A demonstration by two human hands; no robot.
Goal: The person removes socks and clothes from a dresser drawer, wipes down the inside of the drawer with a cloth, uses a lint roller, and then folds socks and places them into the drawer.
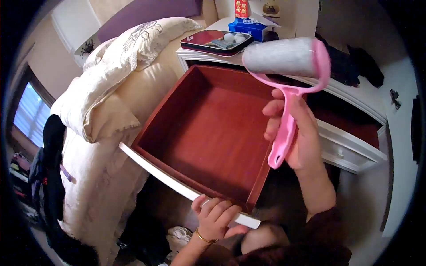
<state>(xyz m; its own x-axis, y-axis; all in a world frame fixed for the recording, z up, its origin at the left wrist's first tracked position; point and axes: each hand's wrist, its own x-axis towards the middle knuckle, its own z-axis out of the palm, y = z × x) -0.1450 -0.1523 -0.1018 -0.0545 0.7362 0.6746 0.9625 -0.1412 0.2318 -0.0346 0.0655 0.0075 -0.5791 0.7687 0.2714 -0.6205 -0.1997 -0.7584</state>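
Note:
My right hand (302,133) is closed around the pink handle of a lint roller (284,57), held up above the right side of a drawer. The roller's sheet looks greyish white, and its head points away from me. Below it, the wooden drawer (202,133) is pulled far out, showing a red-brown bottom and sides behind a white front panel (159,174). My left hand (217,216), with a gold bangle at the wrist, has its fingers curled over the top edge of that panel near its right end.
A bed with cream bedding (106,102) stands close on the left. On the white cabinet (372,104) lie a red-and-black case (213,43) with white balls, a blue tissue pack (248,29) and dark cloth (350,62). Another drawer (348,144) stands partly out at right.

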